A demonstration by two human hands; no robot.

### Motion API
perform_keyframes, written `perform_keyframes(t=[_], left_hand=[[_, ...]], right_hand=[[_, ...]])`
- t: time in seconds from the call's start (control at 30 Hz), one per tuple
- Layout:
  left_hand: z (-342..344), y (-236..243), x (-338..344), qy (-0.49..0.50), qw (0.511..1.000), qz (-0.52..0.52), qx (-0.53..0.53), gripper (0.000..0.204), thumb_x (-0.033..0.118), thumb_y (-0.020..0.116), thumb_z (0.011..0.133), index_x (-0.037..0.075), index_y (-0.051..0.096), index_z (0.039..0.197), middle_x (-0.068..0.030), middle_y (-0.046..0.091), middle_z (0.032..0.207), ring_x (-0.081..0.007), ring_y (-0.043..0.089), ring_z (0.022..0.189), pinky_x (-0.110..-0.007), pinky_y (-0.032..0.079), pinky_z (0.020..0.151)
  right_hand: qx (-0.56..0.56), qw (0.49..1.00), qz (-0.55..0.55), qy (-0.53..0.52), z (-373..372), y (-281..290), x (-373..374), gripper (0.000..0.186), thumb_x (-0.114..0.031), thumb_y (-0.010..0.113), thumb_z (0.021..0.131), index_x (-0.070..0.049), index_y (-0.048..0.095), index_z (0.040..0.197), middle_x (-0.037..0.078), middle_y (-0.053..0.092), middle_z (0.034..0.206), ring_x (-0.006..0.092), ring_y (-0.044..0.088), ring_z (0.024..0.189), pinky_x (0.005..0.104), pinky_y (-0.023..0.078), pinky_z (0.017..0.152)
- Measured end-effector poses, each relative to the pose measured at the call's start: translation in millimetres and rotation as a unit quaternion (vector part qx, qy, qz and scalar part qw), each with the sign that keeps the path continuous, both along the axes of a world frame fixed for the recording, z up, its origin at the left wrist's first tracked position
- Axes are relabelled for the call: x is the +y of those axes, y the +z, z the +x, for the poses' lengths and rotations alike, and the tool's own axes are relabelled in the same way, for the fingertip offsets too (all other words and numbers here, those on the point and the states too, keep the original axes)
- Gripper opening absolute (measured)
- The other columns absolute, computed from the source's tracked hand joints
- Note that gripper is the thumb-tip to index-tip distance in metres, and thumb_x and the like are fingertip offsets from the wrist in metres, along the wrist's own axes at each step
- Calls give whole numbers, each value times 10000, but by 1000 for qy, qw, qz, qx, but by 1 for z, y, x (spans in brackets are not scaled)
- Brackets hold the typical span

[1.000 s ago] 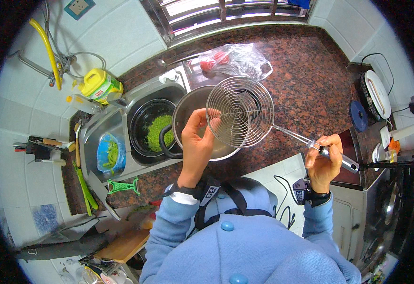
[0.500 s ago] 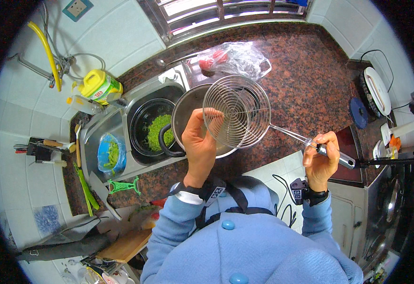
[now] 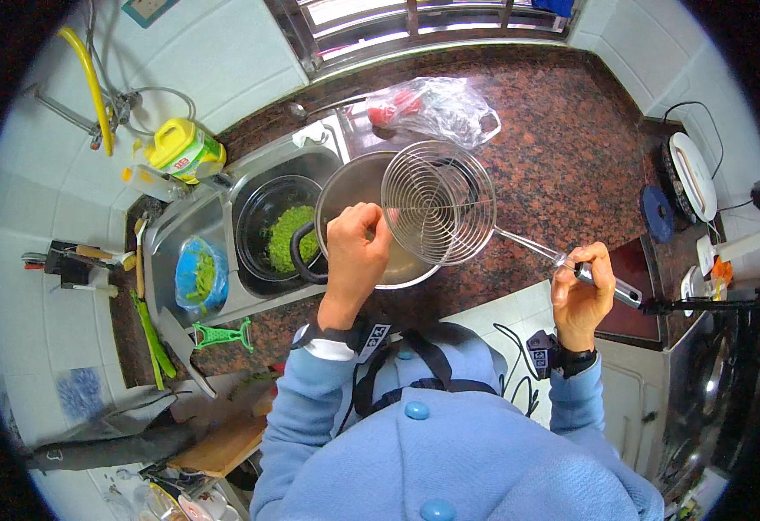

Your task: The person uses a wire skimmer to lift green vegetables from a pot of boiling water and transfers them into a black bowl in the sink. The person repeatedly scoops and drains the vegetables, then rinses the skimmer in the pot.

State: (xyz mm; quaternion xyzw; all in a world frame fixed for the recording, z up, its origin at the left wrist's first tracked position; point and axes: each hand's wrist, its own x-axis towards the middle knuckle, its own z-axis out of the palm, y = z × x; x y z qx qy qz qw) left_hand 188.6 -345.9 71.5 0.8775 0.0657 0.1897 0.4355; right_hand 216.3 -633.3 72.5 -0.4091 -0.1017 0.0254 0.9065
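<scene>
My right hand (image 3: 584,291) grips the dark end of the handle of a wire spider skimmer (image 3: 438,208), its round coiled basket held over the right part of a large metal pot (image 3: 345,178). Beside the basket's left edge, my left hand (image 3: 354,256) has its fingers curled in. What is in them, if anything, is hidden; whether they touch the wire I cannot tell. The pot has a black side handle (image 3: 301,252) just left of that hand. In the sink next to it, a black bowl (image 3: 251,213) holds finely chopped greens (image 3: 289,239).
A blue bowl (image 3: 216,293) with green pieces sits in the left basin. A knife (image 3: 174,334), a green peeler (image 3: 223,335) and long green stalks (image 3: 152,343) lie along the counter's left front. Behind the pot is a clear plastic bag (image 3: 458,108); a yellow jug (image 3: 176,148) stands behind the sink.
My left hand has moved left, away from the skimmer's wire, and its fingers are now more curled. The skimmer and my right hand have shifted slightly.
</scene>
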Motion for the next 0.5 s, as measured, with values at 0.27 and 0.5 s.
perform_keyframes(t=[0.27, 0.5], left_hand=[[-1, 7, -2, 72, 986, -130, -77, 73, 25, 584, 825, 4, 630, 877, -85, 610, 787, -186, 593, 742, -280, 456, 691], [-8, -1, 27, 159, 985, 1, -62, 61, 36, 560, 833, 5, 612, 829, -134, 602, 755, -273, 588, 683, -355, 445, 607]], right_hand=[[92, 994, -57, -6, 6, 0, 9, 268, -280, 476, 913, -16, 521, 927, 153, 627, 708, 171, 578, 485, 244, 469, 418], [112, 962, -244, 45, 29, -9, 37, 232, -207, 504, 917, 15, 556, 962, 187, 648, 764, 205, 654, 590, 284, 544, 520]])
